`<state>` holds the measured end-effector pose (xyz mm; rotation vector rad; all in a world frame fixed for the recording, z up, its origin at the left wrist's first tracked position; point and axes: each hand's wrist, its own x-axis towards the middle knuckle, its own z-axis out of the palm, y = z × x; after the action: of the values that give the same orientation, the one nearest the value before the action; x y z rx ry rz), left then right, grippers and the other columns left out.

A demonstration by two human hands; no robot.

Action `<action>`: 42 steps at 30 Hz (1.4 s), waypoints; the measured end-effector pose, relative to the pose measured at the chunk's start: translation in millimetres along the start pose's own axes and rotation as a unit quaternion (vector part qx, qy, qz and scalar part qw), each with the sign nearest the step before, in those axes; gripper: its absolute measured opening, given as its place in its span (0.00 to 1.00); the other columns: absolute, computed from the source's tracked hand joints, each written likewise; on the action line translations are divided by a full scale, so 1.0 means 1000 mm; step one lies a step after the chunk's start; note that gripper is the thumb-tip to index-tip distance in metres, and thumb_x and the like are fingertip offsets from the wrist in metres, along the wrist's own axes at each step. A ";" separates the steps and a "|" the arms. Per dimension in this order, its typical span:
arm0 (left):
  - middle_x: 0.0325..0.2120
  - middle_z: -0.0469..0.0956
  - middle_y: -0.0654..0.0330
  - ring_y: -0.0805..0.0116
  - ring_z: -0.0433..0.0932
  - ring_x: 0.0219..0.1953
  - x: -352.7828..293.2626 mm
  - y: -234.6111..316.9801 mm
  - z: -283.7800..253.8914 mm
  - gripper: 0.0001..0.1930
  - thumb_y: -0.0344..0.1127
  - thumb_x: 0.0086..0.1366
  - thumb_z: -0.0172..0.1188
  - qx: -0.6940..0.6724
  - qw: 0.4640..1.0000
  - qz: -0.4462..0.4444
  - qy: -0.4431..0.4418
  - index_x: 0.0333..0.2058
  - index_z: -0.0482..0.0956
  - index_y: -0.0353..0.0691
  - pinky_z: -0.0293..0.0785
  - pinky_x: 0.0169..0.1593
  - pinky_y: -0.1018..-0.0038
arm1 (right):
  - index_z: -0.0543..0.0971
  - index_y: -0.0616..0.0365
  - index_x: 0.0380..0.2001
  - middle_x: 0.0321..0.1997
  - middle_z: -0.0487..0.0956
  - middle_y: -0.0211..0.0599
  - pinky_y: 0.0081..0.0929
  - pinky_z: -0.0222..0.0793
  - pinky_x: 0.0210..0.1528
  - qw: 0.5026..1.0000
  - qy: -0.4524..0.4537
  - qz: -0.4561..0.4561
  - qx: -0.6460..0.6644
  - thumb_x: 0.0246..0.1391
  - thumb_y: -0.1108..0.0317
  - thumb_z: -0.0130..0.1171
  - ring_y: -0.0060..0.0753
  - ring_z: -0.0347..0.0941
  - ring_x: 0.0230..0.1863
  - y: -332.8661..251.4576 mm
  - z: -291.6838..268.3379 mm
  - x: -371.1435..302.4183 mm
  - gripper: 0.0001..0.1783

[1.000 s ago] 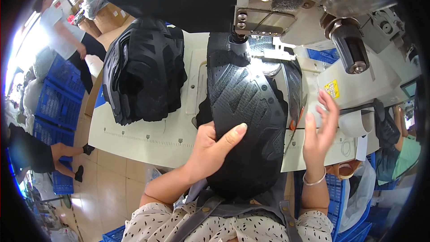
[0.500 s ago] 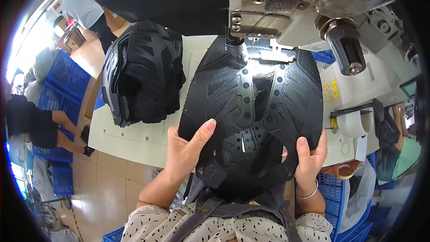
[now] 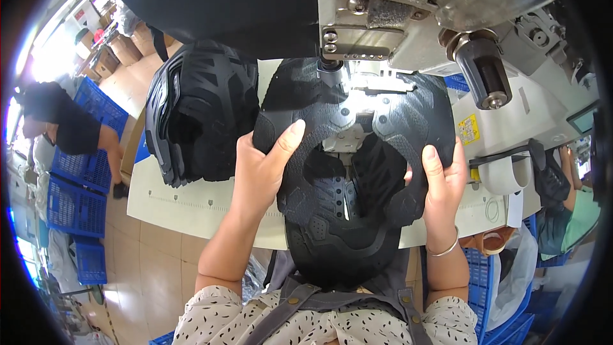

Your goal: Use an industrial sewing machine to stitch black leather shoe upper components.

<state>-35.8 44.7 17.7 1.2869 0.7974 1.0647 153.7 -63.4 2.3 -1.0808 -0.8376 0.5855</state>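
A black shoe upper (image 3: 313, 129), spread flat with its two eyelet sides apart, lies under the lit needle area of the sewing machine (image 3: 364, 41). On its left edge my left hand (image 3: 263, 160) is closed, thumb on top and fingers beneath. My right hand (image 3: 444, 176), a bangle on its wrist, grips the right edge the same way; one fingertip shows through the opening. Nearer to me, a further black upper section (image 3: 345, 249) hangs over the table's front edge toward my apron. Whether it is joined to the first I cannot tell. The machine hides the far end.
Left of the work stands a stack of black uppers (image 3: 211, 108) on the pale table (image 3: 191, 207). A dark cylindrical machine part (image 3: 482, 70) juts down at the upper right. Blue crates (image 3: 76, 207) and a bending person (image 3: 70, 118) are at the left, another person (image 3: 578, 217) far right.
Both hands have moved away from me with the upper, which sits farther under the machine. More of the lower section shows. At the far left, a standing person has left view and another bends lower.
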 end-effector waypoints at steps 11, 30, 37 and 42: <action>0.25 0.76 0.67 0.83 0.70 0.27 0.016 0.005 0.001 0.10 0.34 0.60 0.57 -0.020 1.000 0.006 -0.017 0.31 0.78 0.31 0.66 0.33 0.84 | 0.69 0.58 0.39 0.27 0.73 0.28 0.10 0.64 0.21 1.000 0.004 -0.003 -0.004 0.55 0.67 0.51 0.14 0.66 0.20 0.001 0.003 0.015 0.09; 0.30 0.74 0.58 0.76 0.69 0.17 0.058 0.050 -0.063 0.17 0.24 0.59 0.50 -0.011 0.956 0.225 0.191 0.49 0.67 0.31 0.66 0.18 0.82 | 0.70 0.61 0.22 0.23 0.69 0.27 0.11 0.55 0.18 0.985 -0.117 0.081 0.102 0.55 0.69 0.46 0.14 0.59 0.18 0.051 -0.026 0.134 0.10; 0.32 0.75 0.58 0.76 0.73 0.26 0.038 0.015 -0.194 0.19 0.26 0.55 0.56 0.146 0.912 0.182 0.337 0.46 0.69 0.28 0.68 0.26 0.83 | 0.69 0.64 0.43 0.29 0.72 0.33 0.14 0.61 0.26 0.942 -0.145 0.019 -0.303 0.49 0.76 0.51 0.18 0.65 0.25 0.054 -0.026 0.029 0.16; 0.39 0.76 0.55 0.70 0.72 0.42 0.043 0.006 -0.179 0.17 0.28 0.58 0.54 0.207 0.867 0.269 0.364 0.47 0.70 0.29 0.65 0.49 0.76 | 0.65 0.63 0.50 0.51 0.65 0.48 0.41 0.44 0.62 0.813 -0.183 -0.071 -0.547 0.40 0.70 0.61 0.52 0.57 0.56 0.048 -0.030 -0.023 0.31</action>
<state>-188.0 147.8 1.5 1.5217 1.3250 1.9766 164.6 -78.5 -55.6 -1.9516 -1.6795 0.1239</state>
